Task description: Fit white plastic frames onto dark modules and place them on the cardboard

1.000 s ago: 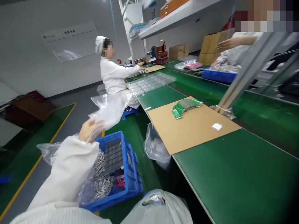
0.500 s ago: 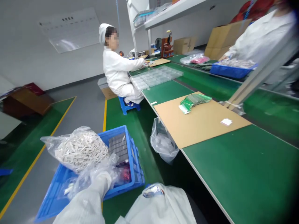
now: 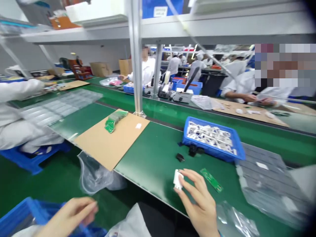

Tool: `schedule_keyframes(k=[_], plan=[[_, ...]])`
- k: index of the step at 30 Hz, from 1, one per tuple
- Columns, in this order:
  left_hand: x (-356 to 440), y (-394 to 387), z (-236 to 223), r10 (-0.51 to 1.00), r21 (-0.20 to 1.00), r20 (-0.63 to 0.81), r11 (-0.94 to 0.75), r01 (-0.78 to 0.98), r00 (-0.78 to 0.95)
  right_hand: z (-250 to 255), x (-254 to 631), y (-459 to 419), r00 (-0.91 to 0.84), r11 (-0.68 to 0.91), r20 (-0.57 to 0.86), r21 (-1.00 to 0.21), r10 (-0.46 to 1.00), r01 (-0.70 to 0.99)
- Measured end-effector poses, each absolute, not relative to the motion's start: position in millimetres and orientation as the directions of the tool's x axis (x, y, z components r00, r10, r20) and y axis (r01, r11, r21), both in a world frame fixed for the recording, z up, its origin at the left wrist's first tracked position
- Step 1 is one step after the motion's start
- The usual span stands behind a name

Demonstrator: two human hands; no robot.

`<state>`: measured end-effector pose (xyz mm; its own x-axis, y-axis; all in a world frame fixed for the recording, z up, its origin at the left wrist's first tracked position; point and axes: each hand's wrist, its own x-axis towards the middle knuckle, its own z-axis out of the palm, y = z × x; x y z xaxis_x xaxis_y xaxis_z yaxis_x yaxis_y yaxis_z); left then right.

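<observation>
My right hand (image 3: 197, 200) rests near the front edge of the green table (image 3: 153, 158), with thumb and fingers pinched on a small white part (image 3: 177, 179). A green circuit board strip (image 3: 211, 180) lies just to the right of it. A small black part (image 3: 180, 157) sits a little beyond. My left hand (image 3: 71, 215) hovers low at the left, above a blue crate (image 3: 22, 215), fingers loosely curled and holding nothing I can see.
A blue tray (image 3: 212, 140) of white parts stands beyond my right hand. Grey trays (image 3: 261, 171) lie at the right. A cardboard sheet (image 3: 111, 140) carries green boards (image 3: 115, 119). A clear bag (image 3: 95, 176) hangs off the table edge. Other workers sit at left and across.
The view has swung right from the floor crate to the table. My left hand has let go of the plastic bags; my right hand has come into view holding the white part.
</observation>
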<state>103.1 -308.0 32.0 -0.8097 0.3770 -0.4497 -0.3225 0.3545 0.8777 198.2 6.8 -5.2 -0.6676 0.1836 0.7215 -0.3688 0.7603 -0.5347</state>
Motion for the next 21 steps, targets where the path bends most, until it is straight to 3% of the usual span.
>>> schedule_keyframes(k=[3,5,7,10,15,17,19,21], plan=[[104.6,-217.6,35.9,0.653,0.943,-0.333,0.238,-0.233,-0.68,8.3,221.4,7.4,-0.646,0.772,0.741,-0.515,0.182,-0.373],[117.4,-150.9,31.5,0.831,0.914,-0.254,0.039,-0.405,-0.494,12.2,237.7,13.1,-0.62,0.792,0.759,-0.498,0.2,-0.354],[135.5,-97.6,24.8,0.914,0.814,-0.212,-0.03,-0.58,-0.345,11.8,253.7,21.0,-0.597,0.814,0.762,-0.499,0.25,-0.297],[157.6,-50.9,15.7,0.957,0.706,-0.235,0.05,-0.707,-0.168,6.1,276.8,32.2,-0.565,0.833,0.745,-0.526,0.354,-0.172],[161.4,-11.4,9.5,0.945,0.64,-0.326,0.217,-0.737,-0.005,-12.1,318.4,67.2,-0.56,0.845,0.679,-0.53,0.474,0.073],[153.2,4.3,11.5,0.931,0.655,-0.363,0.272,-0.706,0.021,-24.4,340.9,102.0,-0.419,0.758,0.635,-0.59,0.649,0.279],[141.5,20.4,15.1,0.928,0.689,-0.369,0.308,-0.656,0.048,-39.4,365.9,148.2,-0.139,0.518,0.545,-0.64,0.827,0.568],[129.2,35.1,18.2,0.927,0.72,-0.368,0.335,-0.608,0.075,-54.8,389.2,196.7,0.057,0.35,0.516,-0.653,0.854,0.672]])
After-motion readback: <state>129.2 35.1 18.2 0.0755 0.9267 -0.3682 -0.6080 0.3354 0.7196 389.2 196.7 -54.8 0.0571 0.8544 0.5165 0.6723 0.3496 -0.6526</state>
